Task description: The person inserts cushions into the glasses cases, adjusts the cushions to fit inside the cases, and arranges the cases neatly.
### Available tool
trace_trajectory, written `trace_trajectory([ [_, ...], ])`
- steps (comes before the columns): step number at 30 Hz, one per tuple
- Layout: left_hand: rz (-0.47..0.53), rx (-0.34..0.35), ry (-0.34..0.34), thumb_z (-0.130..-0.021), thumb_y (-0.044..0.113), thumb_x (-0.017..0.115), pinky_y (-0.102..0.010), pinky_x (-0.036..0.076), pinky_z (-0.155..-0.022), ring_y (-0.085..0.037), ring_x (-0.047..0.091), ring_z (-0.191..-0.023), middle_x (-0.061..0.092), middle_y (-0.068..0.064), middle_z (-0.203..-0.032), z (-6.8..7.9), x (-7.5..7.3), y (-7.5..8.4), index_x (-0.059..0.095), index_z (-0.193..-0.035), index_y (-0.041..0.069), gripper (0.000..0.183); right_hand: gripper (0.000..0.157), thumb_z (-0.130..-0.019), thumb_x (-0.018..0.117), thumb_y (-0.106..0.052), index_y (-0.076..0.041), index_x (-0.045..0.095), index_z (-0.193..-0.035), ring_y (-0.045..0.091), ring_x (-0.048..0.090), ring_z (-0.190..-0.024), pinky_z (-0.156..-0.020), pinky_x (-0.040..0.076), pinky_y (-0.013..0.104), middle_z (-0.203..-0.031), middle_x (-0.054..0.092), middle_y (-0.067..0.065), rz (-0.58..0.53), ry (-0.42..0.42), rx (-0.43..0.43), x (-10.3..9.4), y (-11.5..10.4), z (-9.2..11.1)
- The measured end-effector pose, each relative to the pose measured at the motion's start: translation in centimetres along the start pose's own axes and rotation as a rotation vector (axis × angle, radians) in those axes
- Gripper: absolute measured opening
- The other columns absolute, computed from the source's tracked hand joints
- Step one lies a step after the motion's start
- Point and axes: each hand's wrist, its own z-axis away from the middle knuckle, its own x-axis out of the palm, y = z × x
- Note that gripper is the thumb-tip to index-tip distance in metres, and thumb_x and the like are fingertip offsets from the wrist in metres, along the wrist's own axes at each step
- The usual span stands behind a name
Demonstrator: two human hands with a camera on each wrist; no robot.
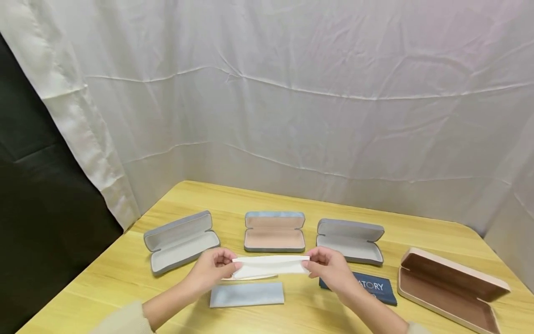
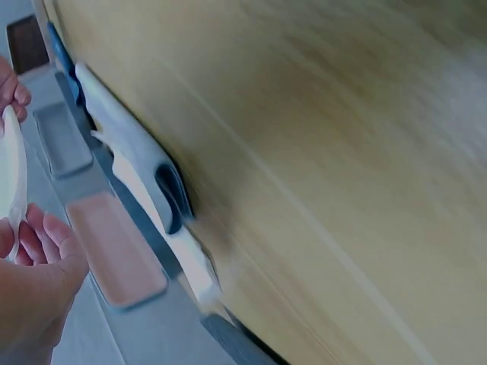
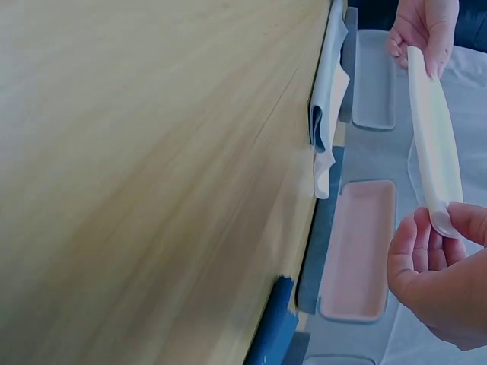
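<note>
A white folded cloth (image 1: 271, 266) is stretched level between my two hands, raised above the table. My left hand (image 1: 212, 268) pinches its left end between thumb and fingers; my right hand (image 1: 329, 268) pinches the right end the same way. In the right wrist view the cloth (image 3: 435, 129) shows as a narrow folded strip, with the right hand (image 3: 445, 266) at its near end. Below it on the table lies a light blue folded cloth (image 1: 247, 295), and behind that another white cloth (image 1: 250, 278), partly covered. A dark blue lettered cloth (image 1: 384, 288) lies partly behind my right forearm.
Several open glasses cases stand on the wooden table (image 1: 167, 301): a grey one (image 1: 179, 248) at left, a blue-grey one with pink lining (image 1: 274, 239) at centre, another grey one (image 1: 350, 246), and a larger beige one with brown lining (image 1: 446, 294) at right. A white curtain (image 1: 292, 116) hangs behind.
</note>
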Motion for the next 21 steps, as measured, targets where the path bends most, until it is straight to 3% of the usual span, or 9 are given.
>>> trace_trajectory([
  [8,-0.065,-0.031,0.019,-0.086,0.016,0.066,-0.026,0.053,-0.065,-0.009,0.054,-0.065,0.056,0.0,-0.074,0.3,-2.1,-0.3,0.058,-0.092,-0.007,0.025,0.012,-0.082,0.065,-0.004,0.005,0.061,-0.089,0.009,0.054,-0.065,-0.061,0.052,0.025,-0.074,0.061,0.002,-0.02,0.047,-0.163,2.5,0.7,-2.2],
  [14,-0.082,-0.06,0.055,-0.086,0.016,0.065,-0.023,0.052,-0.064,-0.009,0.054,-0.067,0.055,0.001,-0.073,0.5,-3.8,-1.1,0.058,-0.091,-0.007,0.024,0.011,-0.085,0.062,-0.001,0.007,0.058,-0.089,0.009,0.054,-0.062,-0.058,0.051,0.025,-0.072,0.061,0.009,0.049,0.036,-0.166,4.5,0.0,-3.6],
  [21,-0.113,-0.093,0.129,-0.086,0.013,0.064,-0.022,0.051,-0.064,-0.009,0.055,-0.067,0.056,0.0,-0.072,0.7,-5.6,-1.8,0.057,-0.091,-0.008,0.023,0.008,-0.086,0.06,0.002,0.008,0.055,-0.088,0.014,0.061,-0.057,-0.053,0.052,0.025,-0.07,0.06,0.015,0.035,-0.013,-0.217,6.9,-0.6,-5.6],
])
